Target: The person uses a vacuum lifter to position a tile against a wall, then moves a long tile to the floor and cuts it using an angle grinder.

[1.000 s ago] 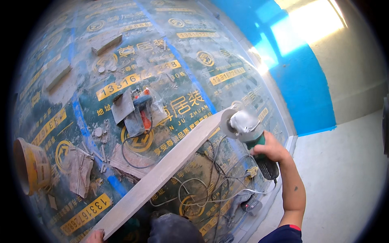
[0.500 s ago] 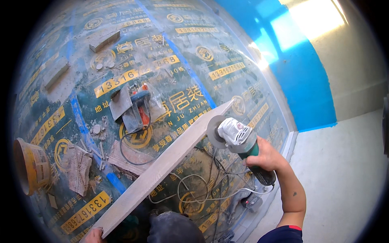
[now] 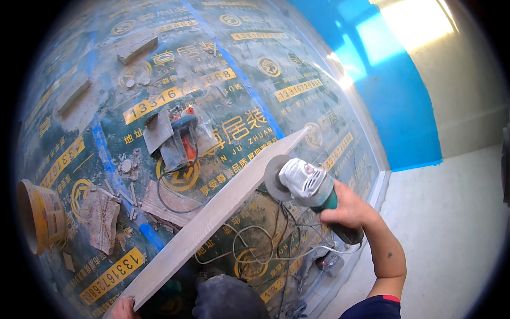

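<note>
While the right hand, fingers wrapped tight, holds the grey-and-green angle grinder, its disc should meet the long pale stone strip squarely. The left hand steadies the strip's near end; whether its fingers are curled or flat I cannot tell.

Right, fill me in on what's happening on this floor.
A person is working a long pale strip of board with an angle grinder. The right hand grips the grinder's handle, with its disc against the strip's right edge, past the middle toward the far end. The left hand holds the strip's near end at the bottom of the view. Cables lie looped on the printed floor covering beneath, and another power tool sits further off.
</note>
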Available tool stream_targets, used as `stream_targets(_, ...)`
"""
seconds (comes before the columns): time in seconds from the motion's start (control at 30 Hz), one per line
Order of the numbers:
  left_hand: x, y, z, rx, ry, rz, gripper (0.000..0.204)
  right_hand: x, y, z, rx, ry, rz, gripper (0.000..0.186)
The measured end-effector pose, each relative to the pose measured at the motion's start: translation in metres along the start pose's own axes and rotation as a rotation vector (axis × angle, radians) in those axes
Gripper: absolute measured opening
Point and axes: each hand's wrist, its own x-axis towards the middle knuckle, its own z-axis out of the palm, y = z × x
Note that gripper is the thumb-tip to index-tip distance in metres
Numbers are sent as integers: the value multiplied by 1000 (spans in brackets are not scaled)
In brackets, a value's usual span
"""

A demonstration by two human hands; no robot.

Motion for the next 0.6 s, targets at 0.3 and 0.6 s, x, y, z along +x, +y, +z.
stream_targets(0.3,3,2,-1,-27,9,-4,39,12,6,-33,47,83,185,61)
stream_targets(0.6,3,3,-3,-15,11,-9,40,5,4,-11,-42,62,37,79)
